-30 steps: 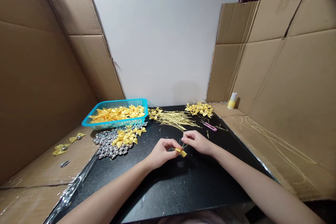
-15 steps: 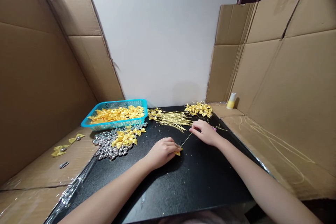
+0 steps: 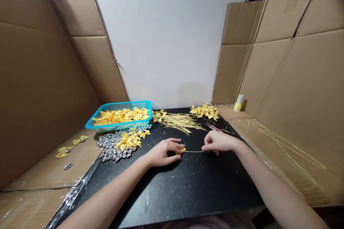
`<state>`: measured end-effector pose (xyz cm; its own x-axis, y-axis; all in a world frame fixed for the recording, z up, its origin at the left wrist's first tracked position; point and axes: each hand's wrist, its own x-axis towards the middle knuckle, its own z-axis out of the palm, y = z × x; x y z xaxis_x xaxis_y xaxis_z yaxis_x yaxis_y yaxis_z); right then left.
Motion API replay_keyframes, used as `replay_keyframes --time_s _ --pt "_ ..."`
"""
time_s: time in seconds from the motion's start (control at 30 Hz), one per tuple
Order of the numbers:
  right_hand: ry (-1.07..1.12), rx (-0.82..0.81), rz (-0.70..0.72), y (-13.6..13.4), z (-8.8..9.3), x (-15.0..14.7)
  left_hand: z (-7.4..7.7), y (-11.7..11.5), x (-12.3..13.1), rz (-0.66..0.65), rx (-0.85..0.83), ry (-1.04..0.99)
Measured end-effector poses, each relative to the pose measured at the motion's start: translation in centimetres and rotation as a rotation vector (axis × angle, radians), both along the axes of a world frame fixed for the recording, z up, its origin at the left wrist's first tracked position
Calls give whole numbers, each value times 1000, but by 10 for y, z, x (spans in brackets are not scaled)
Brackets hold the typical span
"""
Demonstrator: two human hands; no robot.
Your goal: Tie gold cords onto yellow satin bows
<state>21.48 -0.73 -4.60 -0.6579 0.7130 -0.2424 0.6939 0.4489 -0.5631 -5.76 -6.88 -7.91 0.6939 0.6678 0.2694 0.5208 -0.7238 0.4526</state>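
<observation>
My left hand [image 3: 167,151] rests low over the black tabletop, its fingers closed on a small yellow ribbon bow [image 3: 182,149] that they partly cover. From the bow a thin yellow cord [image 3: 194,151] runs straight to the right. My right hand [image 3: 218,141] pinches the cord's other end between thumb and fingers. Just beyond that hand lies a pair of scissors with pink handles [image 3: 213,127], partly hidden by it. Behind the hands, a bundle of cut yellow cords [image 3: 181,121] is spread on the table.
A blue basket [image 3: 92,126] of yellow bows stands back left. Before it are silver beads [image 3: 110,150] with loose bows [image 3: 131,139] on top. Finished-looking bows with beads [image 3: 205,111] lie back right. A thread spool [image 3: 238,103] stands by the cardboard wall [image 3: 301,89].
My right hand has come nearer and slightly right, swinging the cord from a slant to nearly level. The scissors show more now. My left hand stays on the bow, its fingers a little more spread.
</observation>
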Motion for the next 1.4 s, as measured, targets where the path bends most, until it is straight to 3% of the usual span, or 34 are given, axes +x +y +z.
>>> replay_keyframes --time_s 0.1,0.2,0.33,0.47,0.6,0.77,0.87,0.97,1.1,1.2,1.4 --pt "-22 -167 97 -6 1 -1 -4 4 -3 52 5 -26" --pt "-31 -192 120 -6 -2 -2 -8 7 -5 110 7 -83" --pt "-4 -22 57 1 -7 -4 -8 7 -5 95 -1 -104" --pt "16 231 -35 8 -13 -7 1 2 -1 38 64 49" --pt "8 456 -63 12 -22 -13 14 -9 6 92 157 228" --pt "-51 627 51 28 -22 -38 22 -33 19 249 171 392" --pt "-92 686 159 44 -13 -68 17 -55 29 376 187 366" --pt "-110 717 272 55 -6 -101 6 -73 41 469 69 349" --pt "-106 739 357 55 -10 -127 -2 -84 60 571 -2 444" --pt "-104 755 328 54 -16 -124 -5 -84 72 612 -52 414" --pt "-222 741 125 61 -14 -94 -8 -86 78 637 -23 274"
